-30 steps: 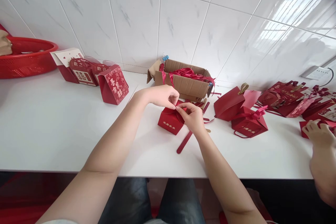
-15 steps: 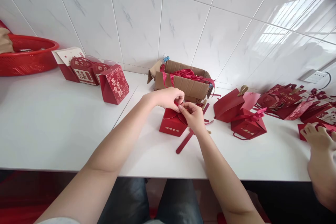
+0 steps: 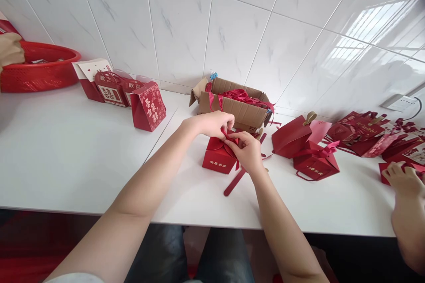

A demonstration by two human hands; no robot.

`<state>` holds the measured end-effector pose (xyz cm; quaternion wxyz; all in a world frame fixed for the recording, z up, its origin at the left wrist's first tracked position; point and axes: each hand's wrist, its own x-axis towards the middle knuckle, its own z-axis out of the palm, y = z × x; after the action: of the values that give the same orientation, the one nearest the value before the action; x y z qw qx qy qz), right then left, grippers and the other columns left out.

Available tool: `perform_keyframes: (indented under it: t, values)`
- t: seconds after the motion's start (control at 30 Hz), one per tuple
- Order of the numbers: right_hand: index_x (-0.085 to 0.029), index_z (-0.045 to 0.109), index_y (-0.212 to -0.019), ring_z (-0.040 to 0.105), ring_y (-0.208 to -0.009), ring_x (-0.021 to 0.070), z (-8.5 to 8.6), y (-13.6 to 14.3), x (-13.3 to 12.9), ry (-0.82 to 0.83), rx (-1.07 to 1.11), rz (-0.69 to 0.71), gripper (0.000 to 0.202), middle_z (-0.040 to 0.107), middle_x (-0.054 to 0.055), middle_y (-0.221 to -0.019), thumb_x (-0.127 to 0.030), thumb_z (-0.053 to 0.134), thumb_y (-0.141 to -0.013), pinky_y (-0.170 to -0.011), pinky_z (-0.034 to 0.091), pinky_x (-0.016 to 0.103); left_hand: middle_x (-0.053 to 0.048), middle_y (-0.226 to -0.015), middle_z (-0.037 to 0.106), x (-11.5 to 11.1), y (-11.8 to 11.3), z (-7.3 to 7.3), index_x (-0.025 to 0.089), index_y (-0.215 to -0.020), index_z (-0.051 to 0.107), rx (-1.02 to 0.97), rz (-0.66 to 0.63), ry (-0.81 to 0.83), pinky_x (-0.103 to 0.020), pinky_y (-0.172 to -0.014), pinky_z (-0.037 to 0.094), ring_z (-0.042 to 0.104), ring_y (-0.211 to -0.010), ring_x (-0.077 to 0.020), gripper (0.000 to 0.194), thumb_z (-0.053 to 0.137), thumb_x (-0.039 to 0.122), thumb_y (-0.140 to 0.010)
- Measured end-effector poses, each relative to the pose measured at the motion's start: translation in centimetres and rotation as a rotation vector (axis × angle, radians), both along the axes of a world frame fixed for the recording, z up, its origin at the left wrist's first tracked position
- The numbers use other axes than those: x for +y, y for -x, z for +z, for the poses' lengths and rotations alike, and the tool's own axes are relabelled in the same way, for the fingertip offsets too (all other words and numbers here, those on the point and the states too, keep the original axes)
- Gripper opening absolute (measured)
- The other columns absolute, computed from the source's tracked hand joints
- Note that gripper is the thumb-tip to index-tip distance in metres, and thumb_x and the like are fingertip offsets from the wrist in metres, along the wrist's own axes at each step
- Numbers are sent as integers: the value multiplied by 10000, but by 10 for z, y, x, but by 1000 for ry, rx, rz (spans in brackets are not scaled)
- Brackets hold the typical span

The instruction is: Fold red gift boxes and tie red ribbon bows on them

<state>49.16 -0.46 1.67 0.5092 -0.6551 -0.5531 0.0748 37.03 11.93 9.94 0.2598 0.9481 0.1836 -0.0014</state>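
Observation:
A small red box (image 3: pixel 218 159) with gold characters on its front stands on the white table in front of me. Over its top, my left hand (image 3: pixel 217 124) pinches a red ribbon (image 3: pixel 226 134). My right hand (image 3: pixel 245 146) grips the same ribbon just to the right, its thumb and finger pressed together. A ribbon end hangs down the box's right side. Under and beside my right hand lies a dark red strip (image 3: pixel 235 182). The fingertips partly cover the box top.
Behind the box stands a cardboard box (image 3: pixel 232 112) of red ribbons. Gift boxes (image 3: pixel 149 106) stand at left, near a red basket (image 3: pixel 43 75) and a person's hand. More red boxes (image 3: pixel 315 161) stand at right, where another person's hand (image 3: pixel 403 179) touches one.
The view has shifted slightly. A ribbon end now shows at the box's right side, and my fingers have moved a little at the top. At far left the other person's hand shows more.

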Motion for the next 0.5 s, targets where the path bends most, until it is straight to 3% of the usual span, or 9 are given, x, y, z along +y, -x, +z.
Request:
perform_keyframes:
  t: [0.23,0.4,0.5]
  values:
    - [-242,747,-913,567,-684,167,-2,-3,1,12,24,58,186,667,48,-855,-335,622,-812,-631,455,317,-40,-968,705,-3,2,2,217,-970,502,9,12,4,-251,-588,399,628,-782,-174,295,605,207,-694]
    - [-231,716,-839,542,-669,164,-5,-2,3,-12,13,3,170,628,45,-841,-349,595,-822,-626,457,323,-50,-995,710,-2,1,2,207,-1025,503,10,48,47,-244,-607,410,638,-812,-173,360,627,233,-688]
    - [-217,676,-800,559,-785,196,-8,-1,6,-14,-50,-15,191,598,60,-876,-358,555,-845,-736,474,360,-50,-984,707,-1,1,1,210,-1053,486,-15,43,48,-246,-608,412,636,-804,-173,395,628,237,-685]
